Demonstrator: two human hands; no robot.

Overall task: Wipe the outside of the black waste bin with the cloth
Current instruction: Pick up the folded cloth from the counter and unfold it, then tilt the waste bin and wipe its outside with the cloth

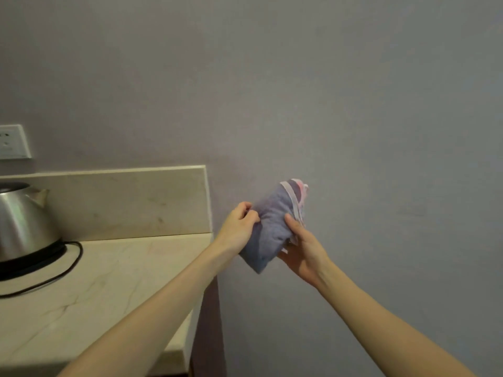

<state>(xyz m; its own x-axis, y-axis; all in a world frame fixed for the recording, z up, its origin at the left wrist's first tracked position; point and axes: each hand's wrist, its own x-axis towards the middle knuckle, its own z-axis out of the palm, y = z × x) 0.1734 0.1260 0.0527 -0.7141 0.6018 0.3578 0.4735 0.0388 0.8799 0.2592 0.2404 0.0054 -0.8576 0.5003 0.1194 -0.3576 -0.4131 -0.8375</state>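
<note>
Head view gives you mostly a plain grey wall (326,91), filling the upper and right of the frame. At lower left you have the pale stone bench (89,281) with its upstand behind, and on it, at the left edge, a steel kettle (24,221) on a dark base with a black cord (68,270) curling toward you. A wall socket (13,141) sits above the kettle at the far left.

Near the middle of the frame you hold the cloth (272,227) up in the air in front of the wall, just right of the bench end. It is a soft blue-grey piece, folded into a thick pad, with a pale pink-and-white edge showing at its upper right corner. Your left hand (239,227) pinches its left side, fingers curled shut on the fabric; your right hand (302,251) cups it from below and right, thumb pressed on the face.

You look to be at the preparing step: folding or readying the cloth, with no wiping begun. The black waste bin is not in view, so I cannot tell where it stands. Your next move calls for looking down to find it, then bringing the pad flat against its outer wall.
</note>
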